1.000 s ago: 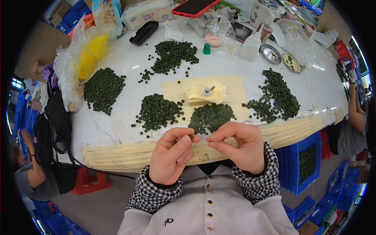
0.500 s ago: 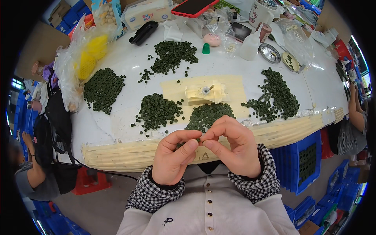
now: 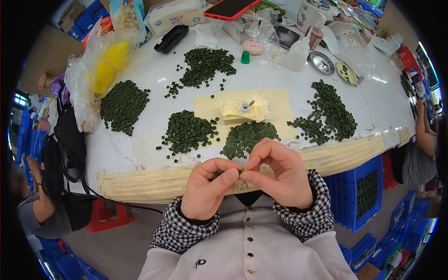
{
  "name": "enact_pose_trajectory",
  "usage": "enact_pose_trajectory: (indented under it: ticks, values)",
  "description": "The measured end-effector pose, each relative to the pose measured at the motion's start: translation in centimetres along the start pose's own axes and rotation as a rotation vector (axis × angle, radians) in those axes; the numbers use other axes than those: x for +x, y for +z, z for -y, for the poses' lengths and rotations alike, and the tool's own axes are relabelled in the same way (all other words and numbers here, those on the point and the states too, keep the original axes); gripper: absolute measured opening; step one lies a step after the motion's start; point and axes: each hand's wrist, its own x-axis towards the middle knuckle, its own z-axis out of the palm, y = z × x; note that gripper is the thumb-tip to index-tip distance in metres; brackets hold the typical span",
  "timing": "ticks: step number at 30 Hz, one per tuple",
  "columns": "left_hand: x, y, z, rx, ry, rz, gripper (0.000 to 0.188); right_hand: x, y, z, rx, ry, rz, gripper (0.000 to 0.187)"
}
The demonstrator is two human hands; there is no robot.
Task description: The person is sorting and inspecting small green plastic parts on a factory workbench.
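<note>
My left hand and my right hand meet over the table's front edge, thumbs and forefingers pinched together. Between the fingertips is a small dark green part, mostly hidden by them. Just beyond my hands lies a pile of flat, round green pieces. To its left is a heap of small dark green ring-like parts. Behind the near pile stands a small block wrapped in cream tape, with a round metal fitting and a short peg on top.
More dark green heaps lie at far left, back and right. A white squeeze bottle, open round tin and red-cased phone sit behind. A blue crate stands below right. Other people work at both sides.
My right fingers have shifted slightly at the pinch, and the small green part shows less between the fingertips. My left hand has barely moved. The heaps look the same.
</note>
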Motion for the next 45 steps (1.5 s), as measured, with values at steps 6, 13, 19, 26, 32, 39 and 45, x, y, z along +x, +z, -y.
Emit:
enact_pose_trajectory:
  ticks: [6, 13, 19, 26, 32, 39, 45]
  values:
    - [0.0, 0.0, -0.4, 0.086, -0.001, 0.086, 0.009, -0.2, -0.5, -0.2, 0.308, 0.126, 0.129, 0.016]
    - [-0.2, -0.2, -0.5, 0.141, 0.006, 0.078, 0.008, -0.3, -0.6, 0.2, 0.257, 0.094, 0.146, 0.012]
    - [-0.3, -0.3, -0.2, 0.161, -0.038, 0.03, 0.009, -0.2, -0.9, 0.4, -0.066, -0.048, 0.136, 0.011]
    - [-0.8, 0.4, -0.9, 0.493, 0.158, 0.07, 0.012, -0.4, -0.6, 0.2, 0.119, 0.015, 0.105, 0.013]
    - [-0.9, 0.5, -0.6, 0.47, 0.178, 0.029, 0.011, -0.6, -0.2, 0.1, 0.174, 0.071, 0.066, 0.011]
    - [-0.8, 0.6, -0.3, 0.536, 0.241, -0.013, 0.01, -0.8, 0.2, 0.0, 0.067, 0.031, -0.006, 0.01]
    - [-0.9, 0.8, 0.1, 0.576, 0.301, -0.076, 0.008, -0.7, 0.5, -0.1, -0.079, -0.058, -0.067, 0.011]
